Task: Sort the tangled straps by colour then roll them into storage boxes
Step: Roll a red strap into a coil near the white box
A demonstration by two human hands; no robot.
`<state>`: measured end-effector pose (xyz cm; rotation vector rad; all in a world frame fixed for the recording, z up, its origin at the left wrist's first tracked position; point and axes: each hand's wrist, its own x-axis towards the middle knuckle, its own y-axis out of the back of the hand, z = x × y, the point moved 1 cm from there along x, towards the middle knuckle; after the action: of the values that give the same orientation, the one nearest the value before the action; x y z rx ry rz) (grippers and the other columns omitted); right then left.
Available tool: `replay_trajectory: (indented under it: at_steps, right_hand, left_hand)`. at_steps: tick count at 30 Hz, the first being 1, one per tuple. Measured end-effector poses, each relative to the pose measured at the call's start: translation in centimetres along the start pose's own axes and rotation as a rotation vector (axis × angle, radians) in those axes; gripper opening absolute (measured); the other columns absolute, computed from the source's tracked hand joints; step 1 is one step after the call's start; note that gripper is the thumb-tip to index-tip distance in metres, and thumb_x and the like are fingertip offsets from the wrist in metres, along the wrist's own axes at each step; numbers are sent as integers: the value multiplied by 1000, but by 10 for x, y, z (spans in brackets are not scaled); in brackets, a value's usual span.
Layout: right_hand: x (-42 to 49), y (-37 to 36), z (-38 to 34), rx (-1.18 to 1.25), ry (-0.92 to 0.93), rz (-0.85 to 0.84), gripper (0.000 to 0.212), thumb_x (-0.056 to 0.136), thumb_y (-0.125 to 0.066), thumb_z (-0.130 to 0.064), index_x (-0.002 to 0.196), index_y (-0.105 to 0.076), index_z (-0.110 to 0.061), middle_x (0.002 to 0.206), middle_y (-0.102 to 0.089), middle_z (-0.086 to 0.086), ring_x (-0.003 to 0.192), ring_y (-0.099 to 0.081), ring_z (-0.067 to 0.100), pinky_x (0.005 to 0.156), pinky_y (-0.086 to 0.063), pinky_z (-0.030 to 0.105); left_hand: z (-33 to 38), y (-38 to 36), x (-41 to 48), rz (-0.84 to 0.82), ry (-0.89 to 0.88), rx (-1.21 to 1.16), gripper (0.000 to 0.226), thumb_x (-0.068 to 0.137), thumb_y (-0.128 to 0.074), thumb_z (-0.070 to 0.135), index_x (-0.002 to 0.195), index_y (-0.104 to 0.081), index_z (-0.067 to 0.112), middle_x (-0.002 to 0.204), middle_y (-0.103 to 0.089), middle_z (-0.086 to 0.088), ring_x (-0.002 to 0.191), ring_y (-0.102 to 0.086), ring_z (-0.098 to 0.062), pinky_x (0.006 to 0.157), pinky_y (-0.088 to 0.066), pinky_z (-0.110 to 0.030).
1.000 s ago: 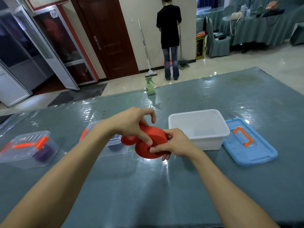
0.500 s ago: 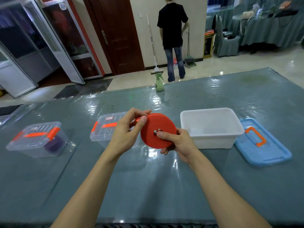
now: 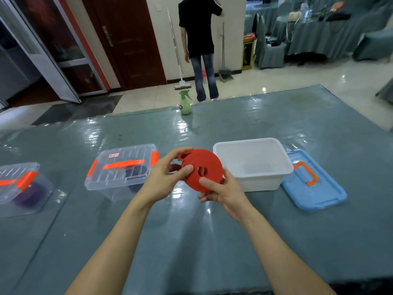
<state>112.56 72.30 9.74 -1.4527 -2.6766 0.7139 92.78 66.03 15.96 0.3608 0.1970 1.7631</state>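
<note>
We hold the red roll (image 3: pixel 204 161) of strap above the table (image 3: pixel 191 241), just left of the open white box (image 3: pixel 261 184). Our left hand (image 3: pixel 161 182) grasps its left edge, thumb on the face and fingers curled behind. Our right hand (image 3: pixel 223 192) pinches its lower edge, thumb on the face. The blue lid (image 3: pixel 314 194) lies flat just right of the white box. Left of our hands stands a lidded clear box (image 3: pixel 119 184) with a dark roll (image 3: pixel 136 173) inside. Further left, a second clear box (image 3: pixel 12 201) holds a purple roll (image 3: pixel 32 192). A spray bottle (image 3: pixel 185 103) stands at the far edge.
</note>
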Motion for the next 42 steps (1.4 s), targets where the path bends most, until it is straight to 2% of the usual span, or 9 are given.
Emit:
replay_trajectory:
  at_steps: [2,5,8,13,20,23,27,31,42]
  right_hand:
    - [7,24,-2,-257,70,45,140,51,-110,-42,163,-25,-46,149,-56,-4,94,-81,26,82,-66,45]
    - [19,56,-10,-795,314,169,138,52,-101,-62,160,-16,-63,149,-42,-30,112,-64,-5,86,-58,25]
    - [40,86,-28,-958,389,347,108,53,-91,-67,146,-38,-55,130,-51,-31,105,-59,-5,81,-54,24]
    - [75,146,-50,-1022,380,381,102,50,-87,-56,142,-45,-46,126,-48,-22,94,-57,-1,73,-46,12]
    - [126,199,-51,-1180,138,291,101,52,-91,-53,140,-41,-42,122,-45,-7,89,-63,20,76,-54,33]
    - [146,208,-38,-1296,5,219,100,50,-91,-54,134,-43,-32,121,-45,-2,91,-63,25,80,-62,44]
    - [170,215,-19,-1398,-108,184,94,55,-90,-60,129,-43,-26,124,-49,2,93,-63,27,77,-57,40]
    - [189,222,-6,-1450,-192,128,100,57,-93,-60,132,-43,-18,132,-52,9,111,-64,31,88,-56,39]
    - [211,234,2,-1517,-488,6,128,59,-105,-32,156,-25,-6,150,-39,17,130,-59,34,105,-52,43]
  left_hand:
    - [-8,-13,18,-4,41,-26,47,99,-77,32,144,-66,41,129,-65,9,103,-75,-39,91,-67,-48]
    - [-15,-44,48,-36,80,-115,44,100,-77,24,140,-69,38,121,-69,17,96,-75,-29,84,-66,-36]
    - [-22,-79,83,-52,119,-104,43,101,-76,26,140,-68,41,126,-68,12,96,-74,-24,85,-66,-35]
    - [-46,-139,130,6,203,-94,45,98,-78,44,137,-54,41,129,-72,18,100,-81,-25,98,-65,-47]
    - [-94,-186,171,10,392,-114,48,97,-82,18,135,-57,30,142,-59,2,119,-73,-24,99,-65,-46]
    - [-114,-196,186,-7,441,191,47,96,-82,14,136,-57,17,137,-59,-3,123,-66,-26,106,-59,-45]
    - [-134,-208,195,-64,516,524,60,94,-84,33,145,-55,20,138,-51,-5,114,-62,-22,110,-50,-37]
    - [-153,-221,205,-95,607,529,56,91,-87,30,137,-58,16,128,-69,-7,105,-67,-22,95,-55,-37]
    - [-177,-255,219,-70,678,604,51,87,-91,23,124,-58,9,121,-71,-12,110,-69,-32,99,-56,-45]
